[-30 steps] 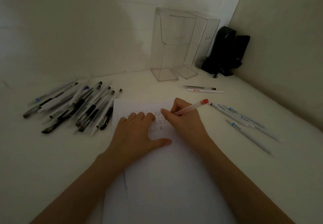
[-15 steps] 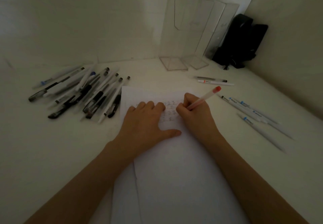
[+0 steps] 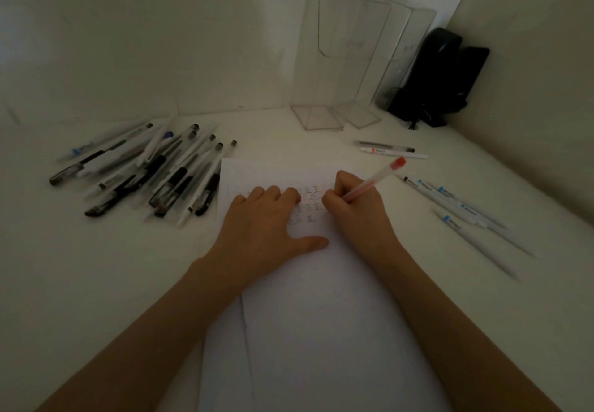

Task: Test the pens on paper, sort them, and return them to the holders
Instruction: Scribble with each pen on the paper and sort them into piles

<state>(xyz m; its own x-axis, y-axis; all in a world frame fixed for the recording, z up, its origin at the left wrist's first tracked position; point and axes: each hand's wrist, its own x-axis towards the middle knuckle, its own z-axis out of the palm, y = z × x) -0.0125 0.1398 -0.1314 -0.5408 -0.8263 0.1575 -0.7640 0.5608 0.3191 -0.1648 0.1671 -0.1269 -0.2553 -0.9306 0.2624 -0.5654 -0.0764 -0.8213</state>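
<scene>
- Red-capped pen: gripped in the right hand's curled fingers, tip on the paper.
- Left hand: fingers flat, pressing the paper.
- Pen pile: far left.

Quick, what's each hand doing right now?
Left hand: open, flat on the paper.
Right hand: closed round the red pen, tip at the paper.

Black device in corner, against wall, on white table.
</scene>
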